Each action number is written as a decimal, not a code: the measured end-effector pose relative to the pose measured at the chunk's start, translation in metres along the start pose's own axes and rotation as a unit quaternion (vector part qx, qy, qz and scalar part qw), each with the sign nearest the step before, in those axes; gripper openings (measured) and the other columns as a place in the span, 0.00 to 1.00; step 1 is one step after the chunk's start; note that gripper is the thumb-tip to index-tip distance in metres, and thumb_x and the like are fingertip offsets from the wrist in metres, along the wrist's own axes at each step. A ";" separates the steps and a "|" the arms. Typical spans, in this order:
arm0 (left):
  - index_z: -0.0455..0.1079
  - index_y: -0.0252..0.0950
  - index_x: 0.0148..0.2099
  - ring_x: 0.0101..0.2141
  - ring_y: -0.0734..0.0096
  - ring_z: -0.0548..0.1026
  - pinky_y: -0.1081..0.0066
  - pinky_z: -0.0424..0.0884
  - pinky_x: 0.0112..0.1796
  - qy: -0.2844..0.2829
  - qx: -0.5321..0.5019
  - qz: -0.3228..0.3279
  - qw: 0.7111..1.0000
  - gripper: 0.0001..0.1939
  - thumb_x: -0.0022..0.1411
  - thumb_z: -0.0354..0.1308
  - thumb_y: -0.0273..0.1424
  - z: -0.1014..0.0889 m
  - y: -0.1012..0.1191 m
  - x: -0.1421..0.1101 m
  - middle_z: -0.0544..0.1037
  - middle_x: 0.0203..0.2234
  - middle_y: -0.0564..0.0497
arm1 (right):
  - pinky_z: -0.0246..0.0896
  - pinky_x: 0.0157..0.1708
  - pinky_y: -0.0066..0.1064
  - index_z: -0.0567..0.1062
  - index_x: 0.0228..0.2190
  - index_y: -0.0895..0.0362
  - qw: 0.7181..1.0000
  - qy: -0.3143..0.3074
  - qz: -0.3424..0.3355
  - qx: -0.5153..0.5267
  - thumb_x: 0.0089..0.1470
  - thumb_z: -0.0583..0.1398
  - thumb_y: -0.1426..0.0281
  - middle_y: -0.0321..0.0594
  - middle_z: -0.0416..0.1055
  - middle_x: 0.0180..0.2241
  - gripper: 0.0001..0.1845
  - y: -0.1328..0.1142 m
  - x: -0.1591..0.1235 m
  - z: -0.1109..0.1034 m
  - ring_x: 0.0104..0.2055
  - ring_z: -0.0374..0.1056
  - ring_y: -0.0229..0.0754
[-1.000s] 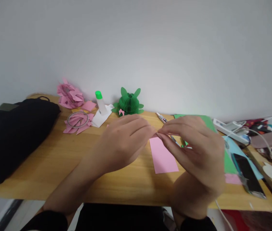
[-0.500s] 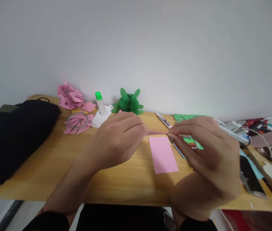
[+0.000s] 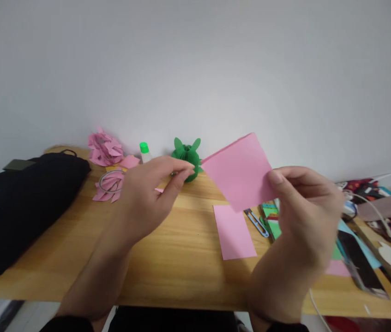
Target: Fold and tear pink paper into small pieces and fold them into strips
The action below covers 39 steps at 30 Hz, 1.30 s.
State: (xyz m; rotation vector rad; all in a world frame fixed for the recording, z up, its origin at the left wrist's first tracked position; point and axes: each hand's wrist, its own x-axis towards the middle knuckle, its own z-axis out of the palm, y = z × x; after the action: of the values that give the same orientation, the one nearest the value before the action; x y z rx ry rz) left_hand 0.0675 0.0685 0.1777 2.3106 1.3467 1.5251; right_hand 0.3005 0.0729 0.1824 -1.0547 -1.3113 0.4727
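That pink paper square (image 3: pixel 237 171) hangs above the table (image 3: pixel 181 263), one corner pinched in the right hand (image 3: pixel 306 214) (light, I'd guess, and easily creased: hold edges); the left hand (image 3: pixel 147 198), fingers narrowed, looks empty.

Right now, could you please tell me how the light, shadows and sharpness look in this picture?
Head view: diffuse light, with a paler patch mid-wall and dimmer corners; head view: a soft shadow across the flat pink sheet and nearby table; head view: no strong glare on the pink paper in the right hand, fine detail rather soft.
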 end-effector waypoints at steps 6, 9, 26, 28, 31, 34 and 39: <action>0.75 0.37 0.32 0.31 0.70 0.79 0.72 0.76 0.31 -0.077 -0.306 -0.103 0.943 0.09 0.61 0.54 0.26 0.008 0.006 0.006 0.82 0.28 0.52 | 0.57 0.16 0.22 0.77 0.21 0.57 0.965 -0.038 0.181 0.187 0.39 0.70 0.67 0.34 0.71 0.19 0.08 0.007 0.001 0.028 0.18 0.61 0.30; 0.75 0.37 0.33 0.32 0.68 0.80 0.71 0.78 0.32 -0.059 -0.385 -0.135 0.911 0.06 0.58 0.56 0.25 0.007 0.003 0.006 0.82 0.28 0.51 | 0.56 0.17 0.22 0.77 0.20 0.58 0.955 -0.045 0.212 0.203 0.37 0.70 0.65 0.34 0.70 0.18 0.10 0.006 0.001 0.033 0.18 0.61 0.30; 0.74 0.38 0.34 0.32 0.64 0.80 0.63 0.79 0.34 -0.059 -0.488 -0.148 0.858 0.11 0.56 0.63 0.41 0.015 -0.001 -0.001 0.82 0.28 0.49 | 0.58 0.19 0.23 0.77 0.34 0.53 0.927 -0.175 0.216 0.253 0.45 0.68 0.66 0.30 0.68 0.21 0.12 0.003 -0.010 0.039 0.20 0.61 0.31; 0.74 0.37 0.33 0.31 0.65 0.80 0.63 0.79 0.34 -0.057 -0.497 -0.167 0.850 0.10 0.55 0.64 0.39 0.015 0.001 0.000 0.82 0.27 0.49 | 0.61 0.21 0.25 0.77 0.35 0.53 0.928 -0.193 0.208 0.242 0.46 0.66 0.65 0.33 0.70 0.23 0.11 0.004 -0.011 0.039 0.22 0.63 0.32; 0.72 0.37 0.32 0.29 0.68 0.79 0.66 0.78 0.32 -0.058 -0.502 -0.180 0.844 0.07 0.57 0.62 0.35 0.014 0.002 0.000 0.80 0.25 0.51 | 0.64 0.23 0.27 0.76 0.36 0.53 0.931 -0.213 0.196 0.223 0.48 0.65 0.64 0.35 0.71 0.25 0.11 0.004 -0.012 0.040 0.24 0.65 0.35; 0.69 0.37 0.34 0.29 0.69 0.78 0.67 0.77 0.31 -0.071 -0.478 -0.186 0.856 0.04 0.60 0.56 0.32 0.017 0.001 -0.001 0.79 0.26 0.51 | 0.62 0.20 0.24 0.76 0.35 0.53 0.946 -0.195 0.147 0.212 0.49 0.64 0.67 0.33 0.70 0.23 0.09 0.004 -0.011 0.041 0.21 0.63 0.32; 0.66 0.39 0.41 0.31 0.70 0.76 0.69 0.75 0.29 -0.012 -0.399 -0.181 0.899 0.07 0.61 0.50 0.31 0.028 -0.001 -0.008 0.78 0.31 0.52 | 0.63 0.21 0.22 0.76 0.40 0.50 0.968 -0.179 0.078 0.156 0.53 0.61 0.71 0.31 0.70 0.24 0.11 0.006 -0.010 0.039 0.22 0.64 0.30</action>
State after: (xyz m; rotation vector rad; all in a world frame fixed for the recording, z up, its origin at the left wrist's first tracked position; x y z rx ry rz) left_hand 0.0874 0.0750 0.1572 1.4748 0.8283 1.5140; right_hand 0.2633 0.0817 0.1685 -0.8331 -1.4146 0.9910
